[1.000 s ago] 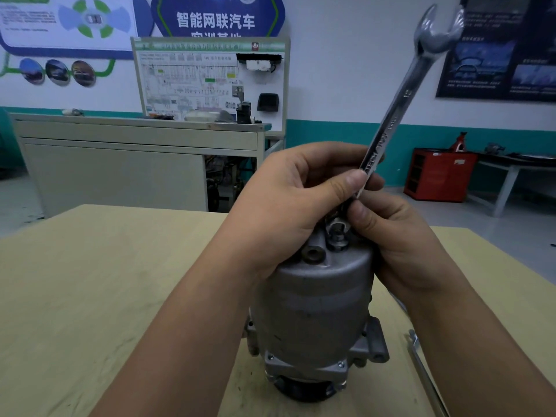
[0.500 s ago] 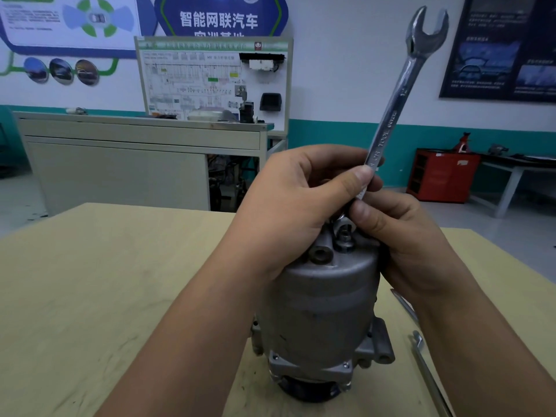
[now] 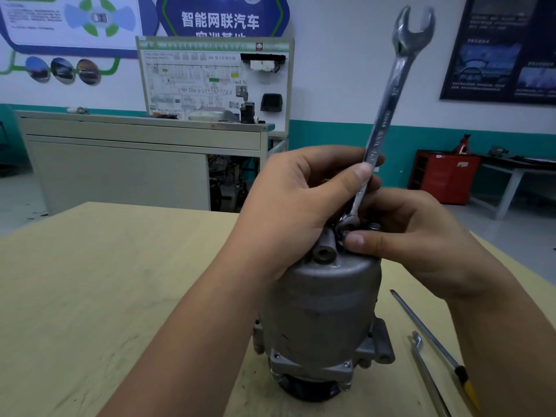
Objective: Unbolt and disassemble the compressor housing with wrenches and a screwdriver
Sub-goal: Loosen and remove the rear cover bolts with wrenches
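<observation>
— On the wooden table right in front of us, the compressor stands on end, with both our hands at its top. What has changed in the last second?

— The wrench has swung closer to upright; its open end leaned further right before. Our left hand pinches the shank between thumb and fingers, as it did then.

— And our right hand?

— Its thumb has slid down to the ring end, which it pinches against curled fingers, just beside the short tube at the compressor's top. Our fingers hide how the ring sits there.

— What lies around us?

— A screwdriver with a black and yellow handle lies on the table to the right of the compressor. A thin metal tool lies just beside it, cut off by the edge of view. Behind the table stand a grey cabinet, a white wiring board and, far right, a red cabinet.

— Any writing we can read?

— The blue sign reads 智能网联汽车; the board covers its lower line. "HV" shows on the board. The stamped marks on the wrench are too blurred for us.
</observation>
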